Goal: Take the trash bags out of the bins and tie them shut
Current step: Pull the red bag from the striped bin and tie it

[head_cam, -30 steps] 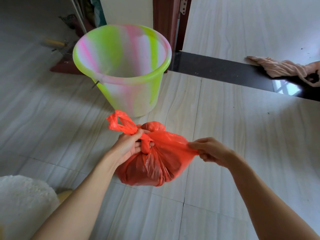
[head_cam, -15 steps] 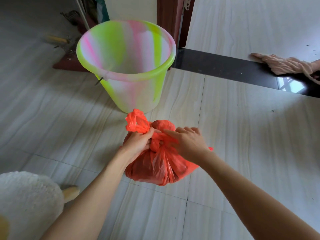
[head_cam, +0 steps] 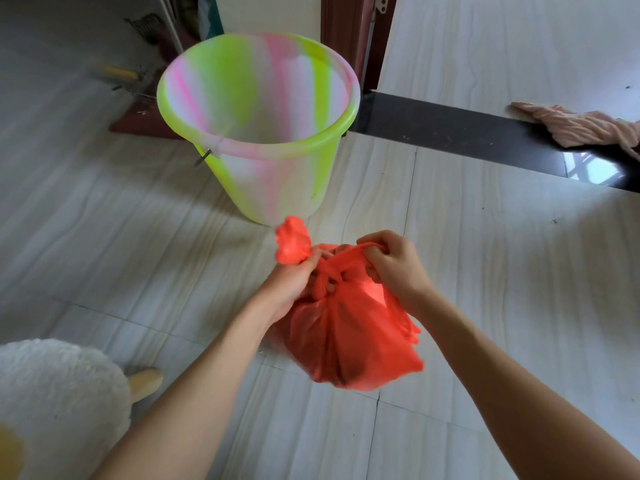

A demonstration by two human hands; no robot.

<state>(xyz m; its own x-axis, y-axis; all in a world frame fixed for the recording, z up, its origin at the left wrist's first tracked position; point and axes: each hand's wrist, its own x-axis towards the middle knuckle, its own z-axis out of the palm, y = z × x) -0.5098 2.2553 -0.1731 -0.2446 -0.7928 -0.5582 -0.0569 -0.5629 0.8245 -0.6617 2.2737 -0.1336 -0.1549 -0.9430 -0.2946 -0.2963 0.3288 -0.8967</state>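
Observation:
A full orange trash bag (head_cam: 349, 337) hangs above the tiled floor, its neck gathered and twisted. My left hand (head_cam: 294, 282) grips the neck from the left, and one loose bag end sticks up above its fingers. Across the top of the bag, my right hand (head_cam: 391, 268) pinches the other twisted strand. Behind the bag stands the green, pink and white plastic bin (head_cam: 263, 181), upright and with no bag in it.
A white fluffy stool (head_cam: 55, 400) with a wooden leg is at the lower left. A pink cloth (head_cam: 581, 128) lies on the dark threshold strip at the right. A door frame (head_cam: 346, 32) and clutter stand behind the bin.
My right hand came in from the stretched-out bag corner on the right to the neck and now holds a twisted strand over the top. The bag has turned slightly.

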